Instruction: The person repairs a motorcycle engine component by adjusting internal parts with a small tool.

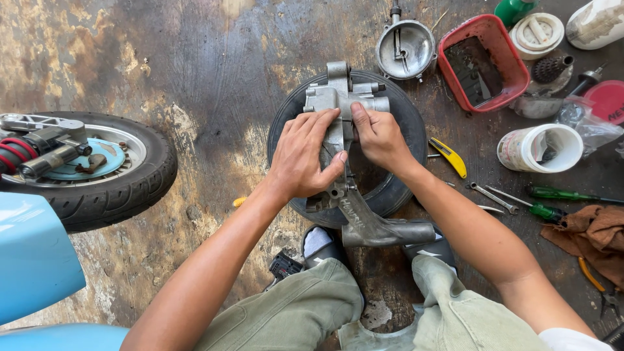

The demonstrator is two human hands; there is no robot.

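A grey cast-metal engine casing (338, 97) lies across a small black tyre (406, 117) on the floor, its long arm (383, 227) reaching back toward my knees. My left hand (304, 156) lies flat over the casing's middle, fingers spread on its left side and thumb pressing the centre. My right hand (379, 135) grips the casing's upper right part, fingers curled over it. What lies under both palms is hidden.
A scooter wheel (97, 166) with red shock and blue bodywork (32, 260) stands at left. A round metal cover (405, 49), red tray (484, 62), white tubs (543, 148), yellow knife (450, 156), wrenches (494, 198), green screwdrivers (559, 194), brown rag (595, 234) lie at right.
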